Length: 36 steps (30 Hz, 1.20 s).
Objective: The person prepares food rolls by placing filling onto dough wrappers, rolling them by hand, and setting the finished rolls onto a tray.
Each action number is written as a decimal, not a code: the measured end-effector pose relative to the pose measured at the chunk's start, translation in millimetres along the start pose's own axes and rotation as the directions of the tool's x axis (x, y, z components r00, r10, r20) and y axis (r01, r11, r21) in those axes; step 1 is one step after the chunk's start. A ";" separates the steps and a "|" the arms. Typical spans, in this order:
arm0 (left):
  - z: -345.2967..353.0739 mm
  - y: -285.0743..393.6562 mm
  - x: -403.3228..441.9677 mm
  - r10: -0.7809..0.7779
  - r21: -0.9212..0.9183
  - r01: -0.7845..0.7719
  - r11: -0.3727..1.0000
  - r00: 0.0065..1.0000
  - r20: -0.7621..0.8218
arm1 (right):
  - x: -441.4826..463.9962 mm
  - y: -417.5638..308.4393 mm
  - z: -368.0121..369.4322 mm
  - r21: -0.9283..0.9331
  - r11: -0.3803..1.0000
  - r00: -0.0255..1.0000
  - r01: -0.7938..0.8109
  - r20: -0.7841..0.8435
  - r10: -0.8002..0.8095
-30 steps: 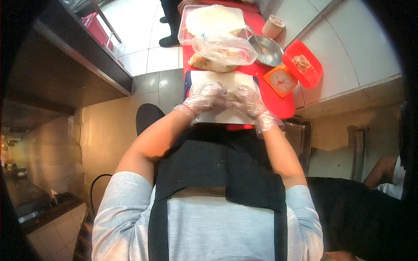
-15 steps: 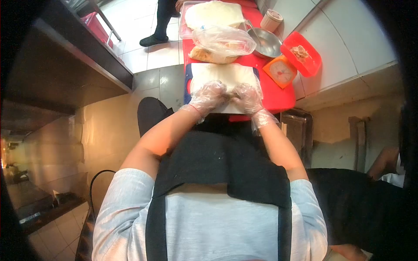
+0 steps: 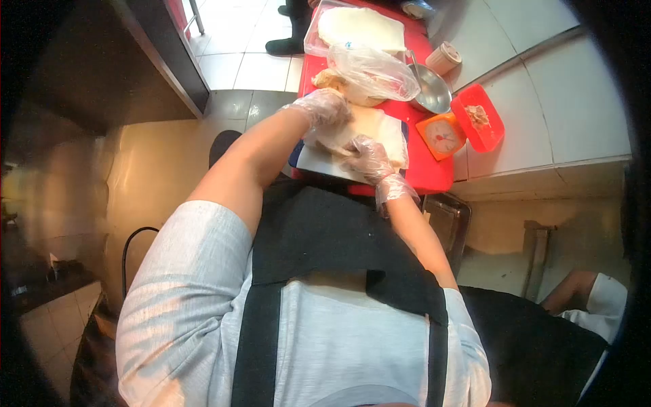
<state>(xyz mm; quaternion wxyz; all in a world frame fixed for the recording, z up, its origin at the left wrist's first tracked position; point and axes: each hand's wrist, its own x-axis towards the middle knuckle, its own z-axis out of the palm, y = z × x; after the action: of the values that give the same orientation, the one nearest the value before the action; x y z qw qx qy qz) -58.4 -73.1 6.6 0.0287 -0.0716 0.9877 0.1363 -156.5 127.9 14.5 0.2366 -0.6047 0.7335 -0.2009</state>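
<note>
White square tiles (image 3: 576,102) line the wall of a narrow kitchen, where a bright red work surface (image 3: 434,178) runs away from a person in a grey short-sleeved shirt (image 3: 339,339) and a black apron (image 3: 312,230). Both hands wear clear plastic gloves and are apart over a pale, flat, soft-looking sheet (image 3: 385,125) lying on a white cutting board with dark blue edges (image 3: 320,161). The left hand (image 3: 324,108) is at the board's far left corner, near a lumpy tan-brown food item (image 3: 330,79) — whether its curled fingers grip anything cannot be told. The right hand (image 3: 371,157) rests on the sheet's near part, its grip likewise unclear. Beyond the board are a crumpled clear plastic bag (image 3: 373,71) and a clear plastic tub (image 3: 312,37) bearing a broad cream-coloured slab (image 3: 361,29). Along the wall side: a round steel bowl (image 3: 432,88), a ribbed beige container (image 3: 445,59), an orange dial scale (image 3: 442,136) and, just beside it, a red plastic tray (image 3: 489,136) holding pale shreds (image 3: 477,117).
</note>
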 end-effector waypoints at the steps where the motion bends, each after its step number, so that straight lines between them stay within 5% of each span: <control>1: 6.7 -5.9 2.5 0.018 -0.020 -0.018 1.000 1.000 -0.012 | 0.6 3.0 0.7 0.022 1.000 1.000 0.001 -0.011 -0.001; 5: 18.6 -16.6 3.4 -0.070 -0.244 0.050 0.969 0.995 -0.073 | 11.4 -8.8 -7.2 -0.053 0.999 0.996 0.014 0.086 -0.009; 8: 23.7 -16.8 4.5 -0.152 -0.406 0.119 0.906 0.987 -0.049 | 19.7 -20.4 16.1 0.051 0.969 0.965 0.242 -0.113 -0.235; 11: 19.6 -16.9 1.5 -0.137 -0.374 0.108 0.921 0.989 -0.052 | 16.3 -35.7 21.7 0.036 0.980 0.971 0.194 -0.147 -0.187; 14: 9.4 -8.5 -5.7 -0.182 -0.412 0.153 0.898 0.983 -0.031 | 15.8 -39.2 13.8 -0.012 0.987 0.987 0.163 -0.010 -0.163; 17: -1.2 0.7 -12.3 -0.227 -0.469 0.192 0.862 0.974 -0.018 | 14.9 -40.8 16.7 0.243 0.931 0.962 0.271 -0.066 -0.263; 21: 12.3 -10.3 -0.1 -0.259 -0.515 0.239 0.823 0.965 0.034 | 25.4 -15.6 49.1 -0.070 0.893 0.873 0.444 -0.189 -0.449; 26: 29.1 -19.9 2.0 -0.082 -0.293 0.045 0.955 0.990 -0.116 | 33.9 -12.0 45.2 -0.137 0.888 0.892 0.440 -0.046 -0.449; 29: 29.2 -22.2 5.7 -0.089 -0.273 0.060 0.960 0.992 -0.094 | 30.0 -18.1 65.3 -0.216 0.882 0.860 0.419 -0.217 -0.462; 30: 25.2 -17.8 4.0 -0.106 -0.285 0.083 0.955 0.992 -0.067 | 24.3 -29.4 67.3 -0.134 0.963 0.936 0.232 -0.239 -0.259; 33: 2.1 3.9 -2.4 -0.170 -0.202 0.155 0.967 0.984 -0.058 | 29.8 -26.2 42.1 -0.159 0.922 0.930 0.353 -0.052 -0.364; 36: -0.7 -0.5 14.8 0.067 0.048 -0.066 0.997 0.997 -0.027 | 10.5 -17.7 -17.2 0.055 0.969 0.970 0.242 -0.050 -0.239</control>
<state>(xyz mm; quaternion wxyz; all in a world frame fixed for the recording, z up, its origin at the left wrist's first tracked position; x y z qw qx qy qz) -72.9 -75.6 6.0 0.0116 -0.0401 0.9927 0.1131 -154.3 114.4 37.6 0.2130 -0.6773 0.6532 -0.2631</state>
